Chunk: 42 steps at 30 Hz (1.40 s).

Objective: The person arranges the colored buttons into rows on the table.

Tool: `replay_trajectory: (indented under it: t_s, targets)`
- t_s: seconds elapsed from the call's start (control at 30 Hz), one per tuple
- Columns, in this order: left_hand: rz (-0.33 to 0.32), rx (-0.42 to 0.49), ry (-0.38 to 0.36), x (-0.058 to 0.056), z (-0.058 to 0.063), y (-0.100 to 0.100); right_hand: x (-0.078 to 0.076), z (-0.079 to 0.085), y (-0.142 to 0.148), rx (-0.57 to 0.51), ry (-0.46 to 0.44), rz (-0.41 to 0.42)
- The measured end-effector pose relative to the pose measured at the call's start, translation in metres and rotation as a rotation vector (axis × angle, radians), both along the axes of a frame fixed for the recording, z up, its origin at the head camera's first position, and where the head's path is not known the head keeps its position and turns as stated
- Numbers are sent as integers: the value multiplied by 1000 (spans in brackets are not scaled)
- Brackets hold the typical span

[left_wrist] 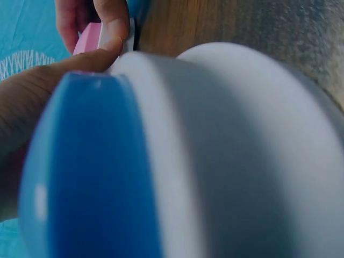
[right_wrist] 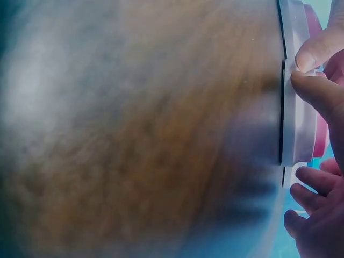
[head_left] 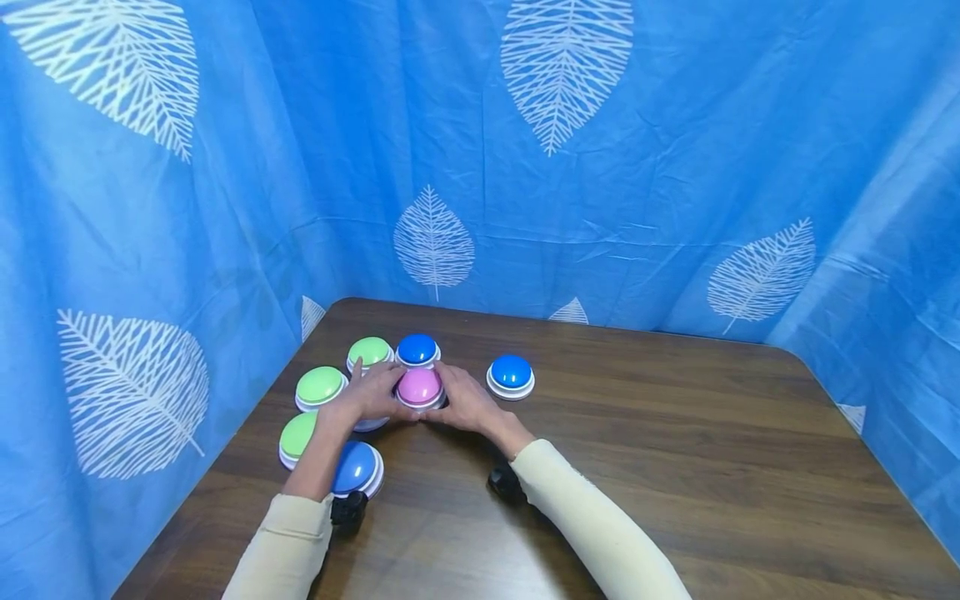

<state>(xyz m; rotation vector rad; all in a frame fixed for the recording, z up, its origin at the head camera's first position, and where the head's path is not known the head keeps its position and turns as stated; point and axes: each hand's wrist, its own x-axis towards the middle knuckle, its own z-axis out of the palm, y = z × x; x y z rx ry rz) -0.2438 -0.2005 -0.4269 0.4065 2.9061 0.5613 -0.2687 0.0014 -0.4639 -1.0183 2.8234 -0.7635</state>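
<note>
Both hands meet around a pink dome button (head_left: pixel 420 386) with a white base, set among other buttons at the left of the table. My left hand (head_left: pixel 367 396) curls about its left side, thumb at the front edge. From the right, my right hand (head_left: pixel 467 400) grips it, its thumb tip close to the left thumb. Under the left hand, mostly hidden, lies another white-based button (head_left: pixel 371 424); the right wrist view shows a second pink dome (right_wrist: pixel 313 21) beside the held one. A blue button (head_left: pixel 417 349) stands right behind the pink one.
Several green buttons (head_left: pixel 320 385) curve along the table's left side. A blue button (head_left: pixel 357 468) sits under the left forearm and fills much of the left wrist view. Another blue button (head_left: pixel 512 372) stands right of the right hand. Blue curtains (head_left: pixel 360 167) surround the wooden table (head_left: pixel 675 467).
</note>
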Motion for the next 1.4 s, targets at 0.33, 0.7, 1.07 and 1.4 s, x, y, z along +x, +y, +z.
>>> replay_trajectory:
  t_s: [0.33, 0.7, 1.07, 1.4]
  targets:
    - [-52, 78, 29, -6, -5, 2, 1, 1, 2, -30, -23, -16]
    - [-71, 219, -24, -7, -8, 7, 2, 1, 6, -83, -45, -37]
    - [-89, 214, 2, -7, 2, 13, 5, 14, 14, -82, 10, -51]
    - [-44, 199, -3, -5, 19, 26, 6, 27, 30, -124, 7, -93]
